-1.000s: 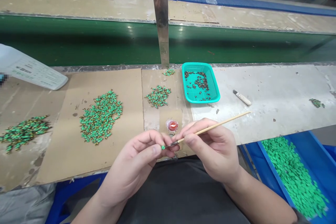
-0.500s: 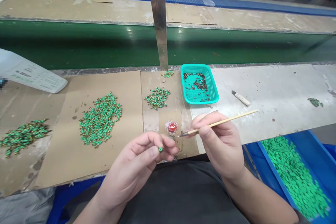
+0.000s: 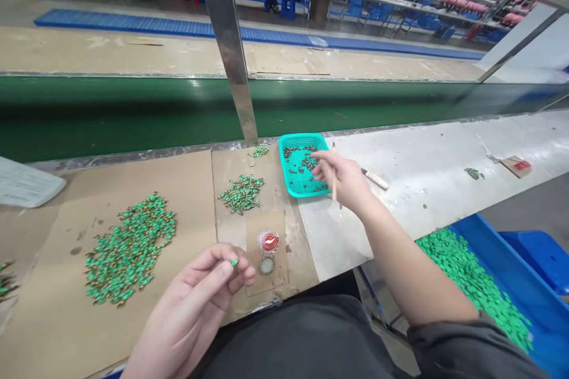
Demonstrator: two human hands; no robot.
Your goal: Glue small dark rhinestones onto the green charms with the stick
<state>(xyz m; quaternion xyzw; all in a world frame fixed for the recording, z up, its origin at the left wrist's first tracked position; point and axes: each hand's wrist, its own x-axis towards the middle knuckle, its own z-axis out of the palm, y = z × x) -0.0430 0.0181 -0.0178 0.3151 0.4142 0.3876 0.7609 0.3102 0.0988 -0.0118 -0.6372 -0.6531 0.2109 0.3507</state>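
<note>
A tiny green piece (image 3: pixel 233 262) is pinched between the thumb and forefinger of my left hand (image 3: pixel 200 296), low in front of my body. My right hand (image 3: pixel 349 182) reaches over the right side of a turquoise basket (image 3: pixel 306 195), its fingertips above small dark metallic parts (image 3: pixel 310 161). A thin paintbrush (image 3: pixel 334 188) stays held in that hand, standing nearly upright; part of the grip is hidden. Just right of my left hand lie a round cap with red paint (image 3: pixel 270 241) and a crimped bottle cap (image 3: pixel 267 265).
Piles of green pieces with brownish-gold ends (image 3: pixel 133 251) and a smaller pile (image 3: pixel 242 194) lie on cardboard. A utility knife (image 3: pixel 376 179) rests right of the basket. A blue bin (image 3: pixel 502 260) holds green pieces. A metal post (image 3: pixel 229 41) rises behind; a pale container (image 3: pixel 29 183) leans at left.
My right hand has moved from beside my left hand up and forward to the basket, the paintbrush turning upright. My left hand keeps the green piece. The view has tilted up and shifted right.
</note>
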